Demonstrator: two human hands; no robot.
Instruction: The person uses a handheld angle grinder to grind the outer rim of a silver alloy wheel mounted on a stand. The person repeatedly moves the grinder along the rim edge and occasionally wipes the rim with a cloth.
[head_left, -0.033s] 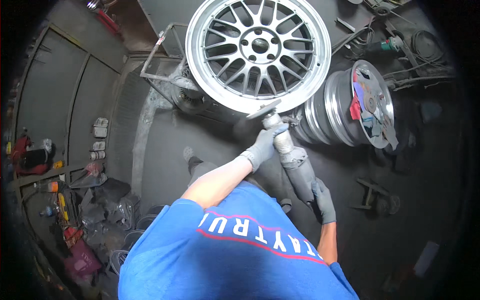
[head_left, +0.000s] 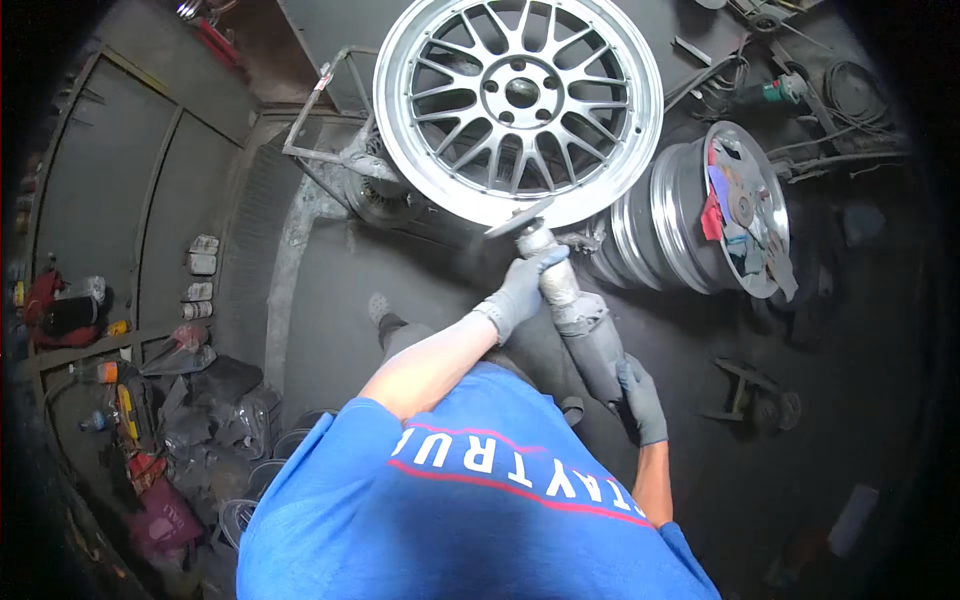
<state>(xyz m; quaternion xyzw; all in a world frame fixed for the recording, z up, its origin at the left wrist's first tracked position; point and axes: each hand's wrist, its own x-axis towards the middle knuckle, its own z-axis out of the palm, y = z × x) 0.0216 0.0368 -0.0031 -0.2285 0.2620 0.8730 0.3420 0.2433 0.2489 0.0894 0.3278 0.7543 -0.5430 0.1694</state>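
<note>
A long grey angle grinder (head_left: 592, 345) slants across in front of me, wrapped in pale tape toward its head. My left hand (head_left: 520, 293), in a grey glove, is closed round the taped neck. My right hand (head_left: 642, 400), gloved too, grips the rear of the body. At the far end a flat disc (head_left: 519, 217) sits tilted against the lower rim of a silver multi-spoke car wheel (head_left: 400, 150). The wheel faces me at the top of the view. Whether the disc touches the rim or hangs just before it, I cannot tell.
Right of the wheel, stacked rims (head_left: 680, 215) lie sideways, with discs and cloths in the end one. A metal tube frame (head_left: 325, 150) stands at left. Another grinder (head_left: 780, 90) and coiled cables (head_left: 855, 90) lie far right. Bags and clutter (head_left: 200, 420) line the left.
The grinder's head and disc have shifted slightly left along the wheel's lower rim, and both hands have moved with it. The grip stays the same.
</note>
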